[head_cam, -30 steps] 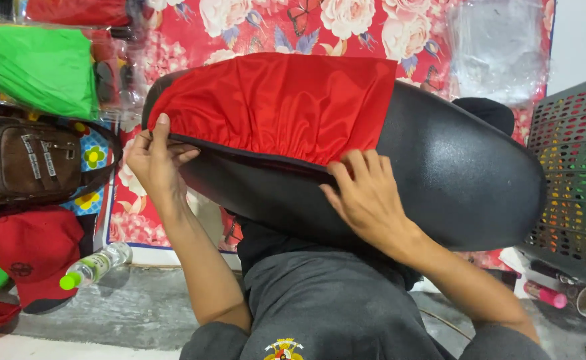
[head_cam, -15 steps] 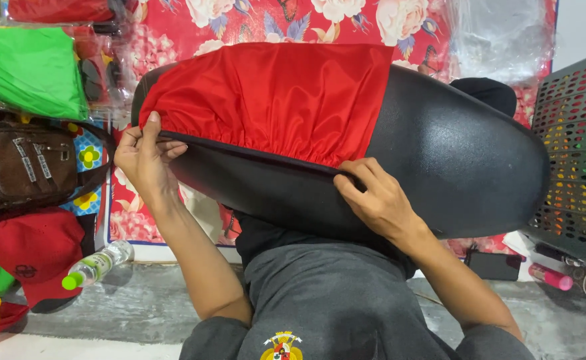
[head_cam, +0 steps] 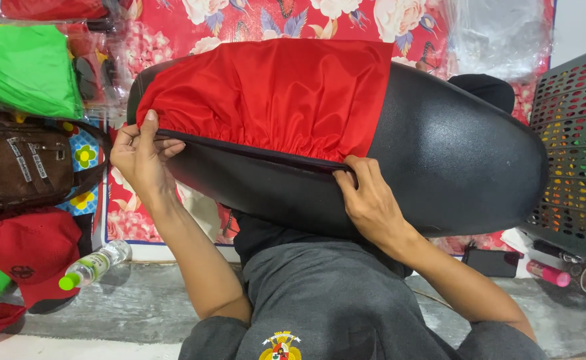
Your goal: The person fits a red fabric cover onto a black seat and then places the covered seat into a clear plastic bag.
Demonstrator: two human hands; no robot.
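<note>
Both hands' grip on red cover hem

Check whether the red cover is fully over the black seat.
Partly on: red cover wraps one end; the black seat beyond it is bare.

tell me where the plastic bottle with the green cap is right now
In the head view the plastic bottle lies on the floor at lower left, just right of the red cap, below the left hand.

Shiny red cloth cover, grainy black seat
</note>
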